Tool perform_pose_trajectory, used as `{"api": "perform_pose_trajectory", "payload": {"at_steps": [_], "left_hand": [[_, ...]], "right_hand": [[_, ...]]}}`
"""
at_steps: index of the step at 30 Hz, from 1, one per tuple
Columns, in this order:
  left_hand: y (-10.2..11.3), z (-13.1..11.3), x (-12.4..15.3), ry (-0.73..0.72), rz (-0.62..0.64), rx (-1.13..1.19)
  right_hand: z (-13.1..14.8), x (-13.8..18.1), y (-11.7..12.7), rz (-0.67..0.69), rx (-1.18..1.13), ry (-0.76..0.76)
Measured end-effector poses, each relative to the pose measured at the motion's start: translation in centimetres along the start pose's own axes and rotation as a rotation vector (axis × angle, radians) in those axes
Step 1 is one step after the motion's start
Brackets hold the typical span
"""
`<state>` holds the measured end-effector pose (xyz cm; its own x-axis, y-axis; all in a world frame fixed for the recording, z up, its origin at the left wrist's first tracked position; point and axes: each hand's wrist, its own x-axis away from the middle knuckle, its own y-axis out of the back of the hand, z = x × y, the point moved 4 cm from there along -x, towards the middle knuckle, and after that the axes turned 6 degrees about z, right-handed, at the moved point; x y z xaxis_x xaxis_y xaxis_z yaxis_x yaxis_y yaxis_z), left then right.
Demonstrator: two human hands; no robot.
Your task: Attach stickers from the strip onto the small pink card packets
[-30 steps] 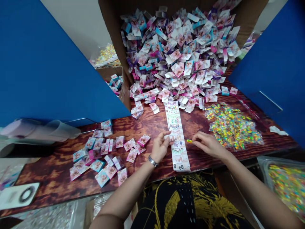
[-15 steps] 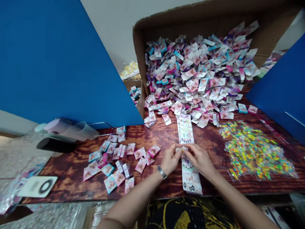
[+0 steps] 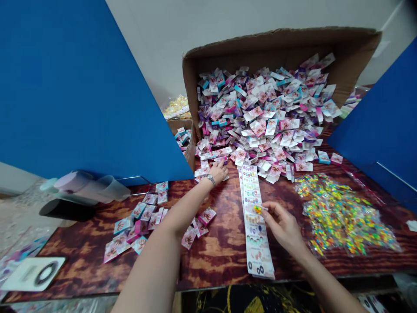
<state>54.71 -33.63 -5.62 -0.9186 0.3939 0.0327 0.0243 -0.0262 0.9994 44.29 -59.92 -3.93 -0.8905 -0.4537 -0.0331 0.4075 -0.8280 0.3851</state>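
My left hand (image 3: 219, 172) reaches out to the front left edge of a heap of small printed boxes (image 3: 257, 128). Its fingers are stretched over a pink and purple box there, and no grip on it shows. Between thumb and fingers, my right hand (image 3: 282, 226) pinches a small clear packet (image 3: 257, 209) with yellow and orange pieces in it. That packet hangs over a long strip of printed paper sheets (image 3: 258, 250), which lies on the table below.
A large cardboard box (image 3: 190, 93) on its side holds the heap. Filled packets (image 3: 345, 213) lie at right. Several closed boxes (image 3: 143, 217) are at left, near cups (image 3: 112, 189) and a white phone-like object (image 3: 34, 274). Blue panels (image 3: 71, 95) flank the table (image 3: 215, 252).
My hands have parted. The left one has moved forward and left to the box heap. My right hand keeps the packet over the paper strip. The view has shifted slightly.
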Motion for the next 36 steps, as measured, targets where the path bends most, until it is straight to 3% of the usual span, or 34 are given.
{"api": "perform_pose_trajectory", "payload": {"at_steps": [7,11,13,18,23,26,32,36], "left_hand": [[2.0,-4.9,4.8,0.069,-0.096,0.147],[4.6,-7.8,7.1,0.115,-0.279,0.482],[5.6,-8.9,7.7,0.117,-0.319,0.527],[7.3,-11.3,8.2,0.111,-0.326,0.363],[7.9,-12.8,8.1,0.163,-0.301,0.225],[7.8,-12.9,8.0,0.146,-0.32,0.288],[7.3,-13.0,8.1,0.043,-0.363,0.509],[7.3,-13.6,8.1,0.049,-0.342,0.421]], "right_hand": [[1.0,-3.2,-0.1,-0.013,-0.238,0.023],[1.7,-5.4,-0.1,-0.037,-0.143,0.061],[2.4,-5.9,0.2,-0.015,-0.024,0.071],[5.8,-5.4,1.2,0.01,0.35,0.224],[8.1,-3.8,1.1,-0.004,0.459,0.389],[7.5,-3.8,1.2,0.033,0.349,0.359],[3.5,-5.5,1.7,0.162,-0.274,0.052],[3.7,-5.1,1.8,0.163,-0.207,0.069]]}}
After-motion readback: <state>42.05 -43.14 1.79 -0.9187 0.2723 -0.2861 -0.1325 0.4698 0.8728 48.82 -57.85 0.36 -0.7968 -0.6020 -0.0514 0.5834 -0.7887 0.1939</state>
